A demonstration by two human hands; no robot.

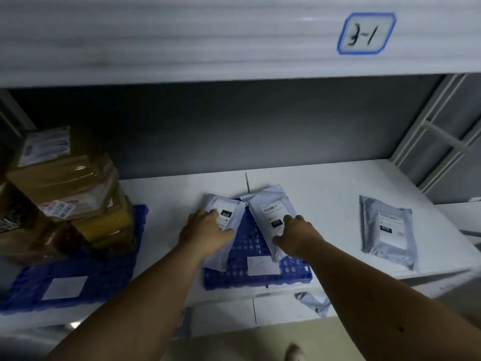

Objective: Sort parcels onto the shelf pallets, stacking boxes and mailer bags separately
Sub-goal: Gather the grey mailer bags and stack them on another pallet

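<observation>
Two grey mailer bags lie side by side on a blue perforated pallet (250, 278) in the middle of the white shelf. My left hand (204, 231) grips the left mailer bag (229, 207) with the thumb at its right edge. My right hand (296, 235) grips the right mailer bag (270, 204), thumb along its lower edge. Both bags carry white labels with a black "010" tag. A third grey mailer bag (387, 230) lies flat on the bare shelf to the right. Taped cardboard boxes (70, 188) are stacked on a second blue pallet (99, 277) at the left.
The upper shelf's front (234, 43) overhangs, marked "3-1" in a blue frame (365, 33). A metal upright (442, 131) stands at the right. A corner of another grey bag (312, 302) pokes out below the shelf edge. White labels sit on both pallets' fronts.
</observation>
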